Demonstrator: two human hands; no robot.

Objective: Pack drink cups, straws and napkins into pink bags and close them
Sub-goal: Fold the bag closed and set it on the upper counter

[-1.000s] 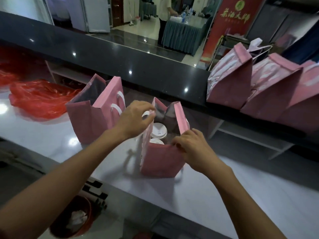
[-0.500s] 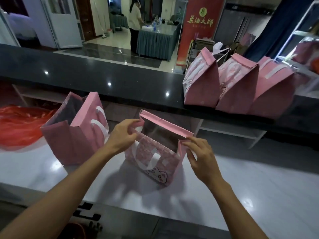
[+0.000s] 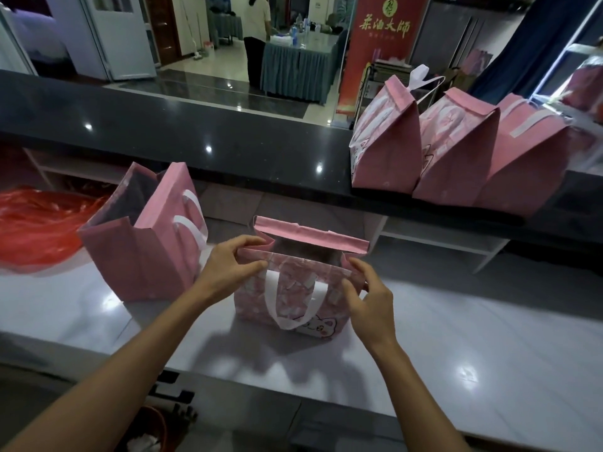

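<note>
Two bags (image 3: 293, 288) (image 3: 146, 249) stand on a glossy white counter (image 3: 456, 337).

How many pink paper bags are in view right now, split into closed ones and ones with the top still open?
Closed pink paper bags on the dark upper counter: 3
Open pink paper bags on the white lower counter: 2, one standing alone, one gripped at its top by both hands
Total: 5

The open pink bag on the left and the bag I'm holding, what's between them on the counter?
Only bare white counter and the left hand gripping the held bag, in the head view; the open bag stands apart.
</note>
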